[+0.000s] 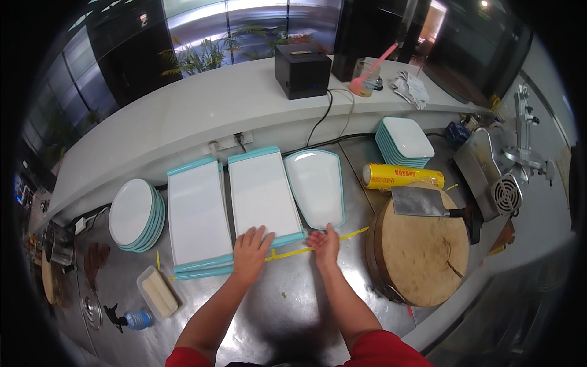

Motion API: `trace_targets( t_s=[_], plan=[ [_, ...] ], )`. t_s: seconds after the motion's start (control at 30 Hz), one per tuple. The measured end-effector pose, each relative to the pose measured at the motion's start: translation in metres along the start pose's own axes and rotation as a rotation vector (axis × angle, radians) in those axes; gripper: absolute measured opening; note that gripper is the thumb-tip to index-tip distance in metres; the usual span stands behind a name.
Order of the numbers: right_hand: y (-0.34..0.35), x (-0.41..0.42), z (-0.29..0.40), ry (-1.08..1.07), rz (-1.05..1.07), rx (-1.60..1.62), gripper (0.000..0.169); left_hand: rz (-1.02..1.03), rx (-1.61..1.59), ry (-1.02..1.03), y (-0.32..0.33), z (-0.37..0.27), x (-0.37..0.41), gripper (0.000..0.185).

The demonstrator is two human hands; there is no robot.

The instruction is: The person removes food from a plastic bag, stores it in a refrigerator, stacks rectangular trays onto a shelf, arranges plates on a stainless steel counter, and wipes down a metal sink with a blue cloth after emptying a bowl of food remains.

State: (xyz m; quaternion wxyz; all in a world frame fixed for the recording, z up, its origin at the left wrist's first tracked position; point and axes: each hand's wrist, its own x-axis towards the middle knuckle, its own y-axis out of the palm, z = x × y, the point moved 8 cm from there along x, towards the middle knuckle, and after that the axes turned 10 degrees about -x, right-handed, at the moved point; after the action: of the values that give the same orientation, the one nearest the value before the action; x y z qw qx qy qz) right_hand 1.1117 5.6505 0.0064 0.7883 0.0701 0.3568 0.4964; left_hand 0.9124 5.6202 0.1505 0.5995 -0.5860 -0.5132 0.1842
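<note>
My left hand (pixel 250 251) lies palm down over the near left corner of a white rectangular plate (pixel 262 195) with turquoise rims, its fingers spread. My right hand (pixel 325 247) is by that plate's near right corner, fingers slightly curled and nothing seen in them. Its thumb is at the narrow near end of a tapered white plate (pixel 316 188) with a turquoise edge; I cannot tell whether they touch. Left of the middle plate lie stacked rectangular plates (pixel 199 215), the lower one jutting out at the front.
Oval plates (pixel 130 213) are stacked at left, near a plastic box (pixel 157 293) and spray bottle (pixel 137 319). At right, a cleaver (pixel 419 202) lies on a round chopping block (pixel 422 261), beside a yellow film roll (pixel 403 176) and square plates (pixel 408 137). A raised counter (pixel 206 105) runs behind.
</note>
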Motion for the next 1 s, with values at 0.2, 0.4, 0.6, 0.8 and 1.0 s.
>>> trace_targets(
  t_s=[0.2, 0.4, 0.6, 0.8, 1.0],
  plan=[
    [-0.016, 0.036, 0.04, -0.116, -0.181, -0.456, 0.023, 0.054, -0.084, -0.007, 0.0, -0.005, 0.001, 0.052],
    [-0.015, -0.053, -0.015, -0.026, 0.127, -0.443, 0.029, -0.005, -0.158, -0.081, -0.035, -0.01, -0.04, 0.059],
    [-0.071, -0.192, -0.088, 0.07, 0.33, -0.844, 0.013, 0.187, -0.445, -0.134, -0.019, -0.081, -0.185, 0.046],
    [-0.078, -0.295, -0.124, 0.27, 0.679, -1.114, 0.011, 0.385, -0.773, -0.477, -0.058, -0.115, -0.342, 0.031],
    [-0.056, -0.347, -0.176, 0.361, 0.911, -1.213, 0.015, 0.336, -1.214, -1.213, -0.075, -0.128, -0.483, 0.024]
  ],
)
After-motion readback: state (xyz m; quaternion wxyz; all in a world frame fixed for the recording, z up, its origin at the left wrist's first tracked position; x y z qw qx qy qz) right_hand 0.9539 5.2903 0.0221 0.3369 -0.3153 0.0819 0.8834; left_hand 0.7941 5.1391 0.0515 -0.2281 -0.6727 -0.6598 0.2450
